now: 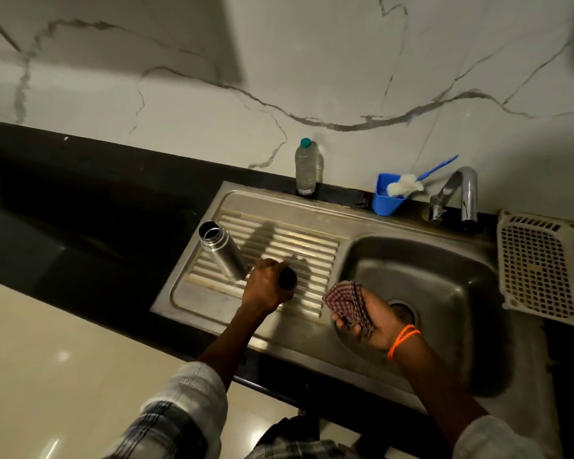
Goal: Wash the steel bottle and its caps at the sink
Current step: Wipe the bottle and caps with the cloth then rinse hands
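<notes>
Steel bottle (224, 251) stands open-mouthed on the ribbed drainboard (279, 256) left of the sink basin (444, 276), no cap on it, leaning a bit in this wide-angle view. Left hand (267, 288) is right beside its base w/ fingers curled round a dark cap (288, 277), prob one of the bottle's caps. Right hand (367, 321) hovers over the basin near the drain, fingers wrapped round a folded checked cloth (347, 301).

Handling-wise imo: bottle is rigid steel, empty so prob light, and smooth walls get slippery once wet or soapy. I'd take it round the mid body w/ a full wrap, or up at the threaded neck where there's more bite. Standing tall on ribs it could tip easily if knocked. Cap is small and hard, fine in a pinch grip but easy to drop down the basin.

Tap (461, 190) isn't running as far as I can tell. Blue cup (386, 202) w/ a brush sits by the tap, plastic water bottle (308, 167) on the bench behind.
</notes>
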